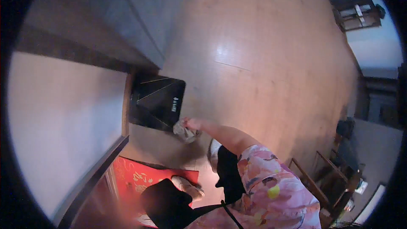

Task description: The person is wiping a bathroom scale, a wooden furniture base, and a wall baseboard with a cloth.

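My right hand (193, 124) is closed on a crumpled greyish-white cloth (185, 131), low over the floor. The bare forearm stretches out from a pink floral sleeve. Just beside the cloth lies a flat black mat (159, 101) with rounded corners and thin gold lines. The cloth reaches its near right corner; whether it presses on the mat I cannot tell. My left hand does not show.
A red mat (131, 178) with gold markings lies under one of my light shoes (188, 188). A pale panel with a dark frame (126, 118) borders the black mat. Wood-toned floor (263, 59) stretches ahead. Wooden furniture (330, 178) stands at the right.
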The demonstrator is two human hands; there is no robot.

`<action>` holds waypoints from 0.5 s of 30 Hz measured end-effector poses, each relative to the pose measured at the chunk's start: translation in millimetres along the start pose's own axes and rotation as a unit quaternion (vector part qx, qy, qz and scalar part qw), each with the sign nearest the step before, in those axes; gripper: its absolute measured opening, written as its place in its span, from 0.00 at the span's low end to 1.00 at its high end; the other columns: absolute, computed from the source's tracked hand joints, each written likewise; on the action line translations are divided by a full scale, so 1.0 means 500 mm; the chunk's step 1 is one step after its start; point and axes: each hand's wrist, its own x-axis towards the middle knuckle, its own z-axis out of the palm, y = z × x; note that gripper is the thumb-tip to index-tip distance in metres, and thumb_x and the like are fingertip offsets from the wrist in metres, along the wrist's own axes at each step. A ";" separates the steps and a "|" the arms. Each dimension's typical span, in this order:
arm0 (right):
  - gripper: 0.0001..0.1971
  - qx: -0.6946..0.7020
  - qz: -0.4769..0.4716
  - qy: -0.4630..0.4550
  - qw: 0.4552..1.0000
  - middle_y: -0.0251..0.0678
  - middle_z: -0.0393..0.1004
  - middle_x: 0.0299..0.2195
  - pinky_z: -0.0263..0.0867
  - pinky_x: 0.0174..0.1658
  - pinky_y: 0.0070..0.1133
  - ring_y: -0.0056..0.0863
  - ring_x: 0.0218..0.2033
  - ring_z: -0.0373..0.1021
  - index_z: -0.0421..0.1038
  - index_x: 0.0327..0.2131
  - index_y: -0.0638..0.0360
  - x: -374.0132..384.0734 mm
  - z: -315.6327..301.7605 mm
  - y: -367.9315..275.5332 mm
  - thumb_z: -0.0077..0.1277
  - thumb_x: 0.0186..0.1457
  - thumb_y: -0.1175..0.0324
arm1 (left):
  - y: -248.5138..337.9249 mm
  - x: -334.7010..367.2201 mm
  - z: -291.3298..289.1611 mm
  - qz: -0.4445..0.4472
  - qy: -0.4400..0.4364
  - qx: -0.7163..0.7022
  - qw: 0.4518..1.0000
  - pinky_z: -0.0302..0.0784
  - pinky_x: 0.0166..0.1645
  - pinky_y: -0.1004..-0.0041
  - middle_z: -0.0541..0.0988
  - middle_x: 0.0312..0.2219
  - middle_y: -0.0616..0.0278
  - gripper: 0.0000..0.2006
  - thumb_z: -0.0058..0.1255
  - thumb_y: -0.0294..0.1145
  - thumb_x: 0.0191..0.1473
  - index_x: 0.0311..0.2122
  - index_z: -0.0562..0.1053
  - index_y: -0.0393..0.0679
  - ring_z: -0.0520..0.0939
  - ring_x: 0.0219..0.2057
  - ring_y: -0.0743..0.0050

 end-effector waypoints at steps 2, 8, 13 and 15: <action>0.14 0.402 0.085 0.028 0.911 0.40 0.70 0.44 0.66 0.46 0.27 0.31 0.42 0.70 0.66 0.45 0.59 -0.076 -0.046 -0.096 0.38 0.57 0.66 | -0.010 -0.050 -0.043 -0.006 -0.033 0.051 0.998 0.68 0.37 0.55 0.69 0.33 0.53 0.30 0.59 0.49 0.34 0.38 0.66 0.36 0.71 0.33 0.53; 0.20 0.883 -0.013 0.206 0.423 0.41 0.65 0.50 0.59 0.54 0.30 0.34 0.50 0.64 0.60 0.51 0.62 -0.490 -0.265 -0.308 0.37 0.58 0.62 | 0.043 -0.190 -0.126 -0.040 -0.140 0.124 0.982 0.69 0.36 0.55 0.71 0.31 0.53 0.29 0.59 0.49 0.33 0.36 0.67 0.35 0.72 0.32 0.53; 0.23 0.868 -0.154 0.421 0.216 0.43 0.60 0.54 0.50 0.59 0.37 0.39 0.55 0.57 0.56 0.54 0.62 -0.861 -0.416 -0.459 0.38 0.57 0.60 | 0.126 -0.244 -0.194 -0.050 -0.198 0.131 0.970 0.69 0.35 0.55 0.72 0.30 0.53 0.29 0.60 0.49 0.32 0.35 0.68 0.35 0.73 0.31 0.53; 0.23 0.846 -0.201 0.458 0.185 0.43 0.60 0.54 0.51 0.58 0.37 0.40 0.55 0.58 0.57 0.53 0.62 -0.992 -0.463 -0.498 0.38 0.57 0.61 | 0.162 -0.247 -0.218 -0.069 -0.234 0.128 0.961 0.69 0.35 0.55 0.72 0.29 0.53 0.29 0.60 0.49 0.32 0.35 0.69 0.35 0.73 0.30 0.53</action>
